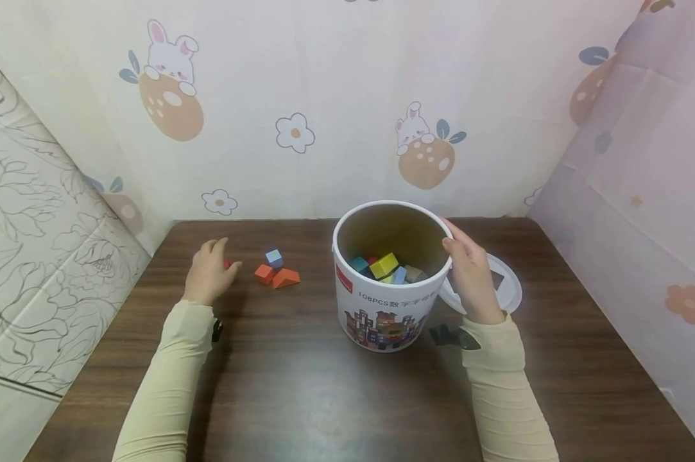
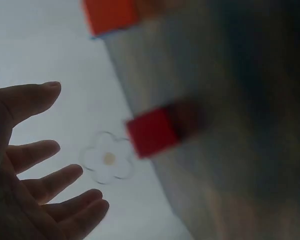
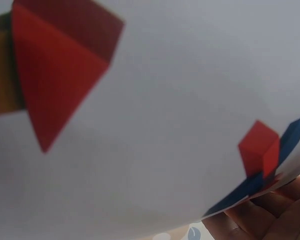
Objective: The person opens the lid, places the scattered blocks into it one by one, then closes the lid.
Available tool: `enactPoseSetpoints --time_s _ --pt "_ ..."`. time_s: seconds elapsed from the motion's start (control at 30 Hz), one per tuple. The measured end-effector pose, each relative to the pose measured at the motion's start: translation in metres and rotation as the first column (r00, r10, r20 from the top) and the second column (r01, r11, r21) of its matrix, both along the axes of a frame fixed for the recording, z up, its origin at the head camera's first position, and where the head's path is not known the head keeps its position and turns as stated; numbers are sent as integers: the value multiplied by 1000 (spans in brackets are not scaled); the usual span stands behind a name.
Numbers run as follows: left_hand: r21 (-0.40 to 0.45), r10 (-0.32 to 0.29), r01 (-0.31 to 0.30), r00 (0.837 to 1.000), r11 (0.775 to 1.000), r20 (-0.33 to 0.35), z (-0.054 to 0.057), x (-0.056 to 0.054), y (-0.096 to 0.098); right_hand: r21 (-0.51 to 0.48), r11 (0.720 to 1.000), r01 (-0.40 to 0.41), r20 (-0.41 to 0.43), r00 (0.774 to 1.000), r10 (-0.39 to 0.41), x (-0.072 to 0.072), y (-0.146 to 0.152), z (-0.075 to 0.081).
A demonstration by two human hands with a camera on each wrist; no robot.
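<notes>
My left hand [image 1: 207,273] is at the table's left, its fingers spread and apart from a small red block [image 2: 153,132]. In the head view that hand hides most of this block. To its right lie an orange cube [image 1: 264,274], an orange wedge-like block [image 1: 286,278] and a light blue cube [image 1: 274,258]. A white bucket [image 1: 353,305], printed with block pictures, stands upright with its top uncovered. Inside, several coloured blocks show, among them a yellow one [image 1: 384,265]. With fingers outside and thumb at the rim, my right hand [image 1: 471,276] grips the bucket's right side.
A round white lid [image 1: 511,292] lies on the brown wooden table [image 1: 301,385], partly behind the right hand. Patterned cloth [image 1: 347,128] rises along the table's back edge, and walls close in both sides.
</notes>
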State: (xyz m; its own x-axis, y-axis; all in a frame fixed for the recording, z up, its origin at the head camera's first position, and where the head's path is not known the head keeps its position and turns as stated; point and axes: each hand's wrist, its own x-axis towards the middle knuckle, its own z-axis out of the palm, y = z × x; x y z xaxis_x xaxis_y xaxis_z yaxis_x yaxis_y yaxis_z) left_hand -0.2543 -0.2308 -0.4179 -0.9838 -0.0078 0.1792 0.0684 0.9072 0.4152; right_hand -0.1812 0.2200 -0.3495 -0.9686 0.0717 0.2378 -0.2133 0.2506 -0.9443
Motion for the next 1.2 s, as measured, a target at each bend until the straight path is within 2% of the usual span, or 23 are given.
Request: enactPoseSetpoints --time_s 0.1,0.2,0.3,0.57,0.83,1.07,1.2 --pt "-37 -1 4 996 999 93 -9 0 -10 1 1000 -2 7 1000 2 1 0 1" --pt "-73 -12 26 981 997 196 -16 -2 -17 3 1000 -6 13 1000 6 1 1 0" --pt "-101 -22 49 968 994 251 -23 -3 -23 1 1000 -10 12 1000 10 1 0 0" --pt "-68 -42 55 983 996 181 -31 -11 -33 9 1000 -13 12 1000 12 0 1 -1" --pt "-13 -41 43 986 999 161 -33 -21 -36 11 1000 -14 4 1000 14 0 2 -1" --pt "-18 -44 47 990 999 132 -33 -22 -37 7 1000 -15 19 1000 15 1 1 -1" --pt "3 -73 73 993 997 92 -29 -22 -34 13 1000 -12 20 1000 11 0 2 -1"
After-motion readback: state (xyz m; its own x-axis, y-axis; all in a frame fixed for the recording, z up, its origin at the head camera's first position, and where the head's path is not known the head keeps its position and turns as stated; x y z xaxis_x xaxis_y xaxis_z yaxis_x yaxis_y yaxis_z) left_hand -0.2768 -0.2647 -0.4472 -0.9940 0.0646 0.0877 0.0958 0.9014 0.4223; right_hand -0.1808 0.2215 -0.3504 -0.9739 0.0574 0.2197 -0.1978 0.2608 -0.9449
